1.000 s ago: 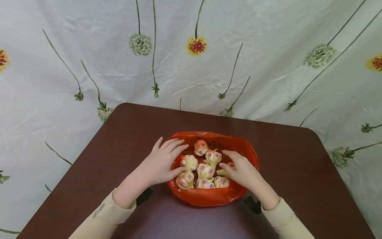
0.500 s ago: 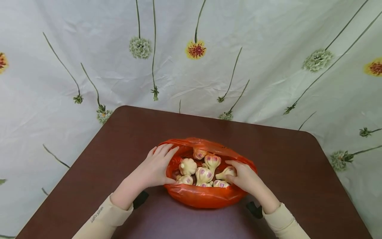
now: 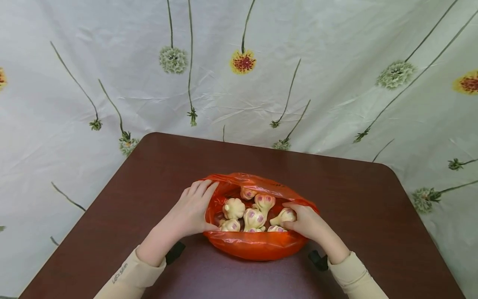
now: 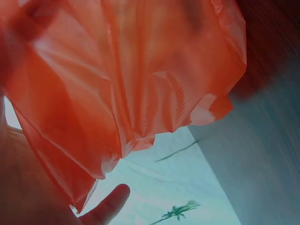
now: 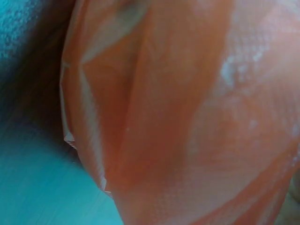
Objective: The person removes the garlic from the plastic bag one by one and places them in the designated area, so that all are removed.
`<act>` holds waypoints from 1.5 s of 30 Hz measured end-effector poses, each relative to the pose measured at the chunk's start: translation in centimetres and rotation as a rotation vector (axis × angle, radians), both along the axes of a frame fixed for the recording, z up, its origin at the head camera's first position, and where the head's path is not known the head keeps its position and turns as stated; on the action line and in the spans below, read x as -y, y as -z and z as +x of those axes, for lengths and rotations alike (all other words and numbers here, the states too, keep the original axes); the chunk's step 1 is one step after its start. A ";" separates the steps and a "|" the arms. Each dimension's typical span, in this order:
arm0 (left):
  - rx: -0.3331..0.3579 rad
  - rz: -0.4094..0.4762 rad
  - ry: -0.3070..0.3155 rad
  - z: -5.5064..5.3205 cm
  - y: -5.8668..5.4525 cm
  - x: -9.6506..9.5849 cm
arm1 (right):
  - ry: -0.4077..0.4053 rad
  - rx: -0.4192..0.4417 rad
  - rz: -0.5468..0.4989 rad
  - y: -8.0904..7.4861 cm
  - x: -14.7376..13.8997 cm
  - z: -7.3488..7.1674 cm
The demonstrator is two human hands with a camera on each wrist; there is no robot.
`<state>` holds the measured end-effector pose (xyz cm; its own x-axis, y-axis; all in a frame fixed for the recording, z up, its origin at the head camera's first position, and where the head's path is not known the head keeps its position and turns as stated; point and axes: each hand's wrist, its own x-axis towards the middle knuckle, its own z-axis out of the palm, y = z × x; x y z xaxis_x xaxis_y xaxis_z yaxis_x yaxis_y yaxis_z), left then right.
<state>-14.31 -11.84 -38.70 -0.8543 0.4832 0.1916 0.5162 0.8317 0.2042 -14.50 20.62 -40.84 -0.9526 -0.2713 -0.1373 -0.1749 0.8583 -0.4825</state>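
Note:
An orange-red plastic bag lies with its mouth spread toward me, several garlic bulbs inside. At the bag's left side my left hand rests on the rim, fingers extended along the far edge and thumb near the front edge. My right hand reaches in at the right, its thumb and fingers around one garlic bulb. The bag wall fills much of the left wrist view, beside one fingertip. In the right wrist view the bag hides the fingers.
The bag stands on a dark brown table, with a lighter area in front of it. Behind the table hangs a pale flower-printed cloth. Dark straps sit at both wrists.
The left hand has moved a little left, onto the bag's rim. The bag's mouth has become flatter, its far rim folding forward. The right hand has come around a bulb.

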 end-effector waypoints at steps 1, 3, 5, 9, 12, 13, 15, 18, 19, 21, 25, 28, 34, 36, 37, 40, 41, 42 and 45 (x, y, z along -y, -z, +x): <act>-0.006 -0.003 -0.001 0.0 0.0 0.0 | -0.001 0.000 0.003 0.0 0.0 0.0; -0.016 -0.009 -0.005 0.1 -0.1 0.0 | -0.004 -0.006 0.006 0.1 -0.1 0.0; -0.031 -0.018 -0.011 0.1 -0.2 0.0 | -0.008 -0.019 0.007 0.1 -0.2 -0.1; -0.056 -0.028 -0.024 0.2 -0.4 -0.1 | -0.015 -0.056 0.016 0.3 -0.2 -0.2; -0.059 -0.029 -0.030 0.2 -0.6 -0.1 | -0.020 -0.088 0.029 0.4 -0.1 -0.3; -0.058 -0.029 -0.032 0.2 -0.6 -0.1 | -0.022 -0.100 0.035 0.4 0.0 -0.3; -0.053 -0.026 -0.032 0.3 -0.6 -0.1 | -0.022 -0.119 0.045 0.4 0.1 -0.3; -0.043 -0.017 -0.028 0.4 -0.6 0.0 | -0.017 -0.147 0.048 0.3 0.3 -0.3; -0.038 -0.013 -0.025 0.3 -0.6 0.0 | -0.012 -0.152 0.041 0.2 0.3 -0.3; -0.032 -0.003 -0.015 0.4 -0.6 0.0 | 0.005 -0.160 0.016 0.0 0.4 -0.2; -0.020 0.017 0.003 0.4 -0.7 0.0 | 0.029 -0.172 -0.069 -0.4 0.5 0.2; -0.013 0.027 0.013 0.5 -0.7 0.1 | 0.034 -0.177 -0.139 -0.9 0.5 0.6; -0.009 0.035 0.019 0.6 -0.6 0.2 | 0.032 -0.218 -0.260 -1.8 0.8 1.0; -0.007 0.038 0.022 0.6 -0.6 0.2 | 0.034 -0.246 -0.294 -2.1 0.8 1.0; -0.008 0.038 0.023 0.6 -0.6 0.2 | 0.033 -0.259 -0.308 -2.2 0.8 1.0; -0.018 0.041 0.030 0.6 -0.7 0.2 | 0.035 -0.282 -0.345 -3.0 0.6 1.2; -0.025 0.041 0.031 0.7 -0.7 0.2 | 0.037 -0.286 -0.354 -3.4 0.5 1.2; -0.031 0.040 0.033 0.7 -0.7 0.2 | 0.039 -0.292 -0.364 -3.9 0.3 1.3; -0.041 0.041 0.034 0.7 -0.8 0.2 | 0.059 -0.313 -0.409 -5.3 -0.5 1.6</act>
<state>-13.59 -12.05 -37.92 -0.8286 0.5028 0.2461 0.5526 0.8050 0.2159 -12.89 21.09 -35.52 -0.9464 -0.1873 0.2631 -0.3215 0.6233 -0.7128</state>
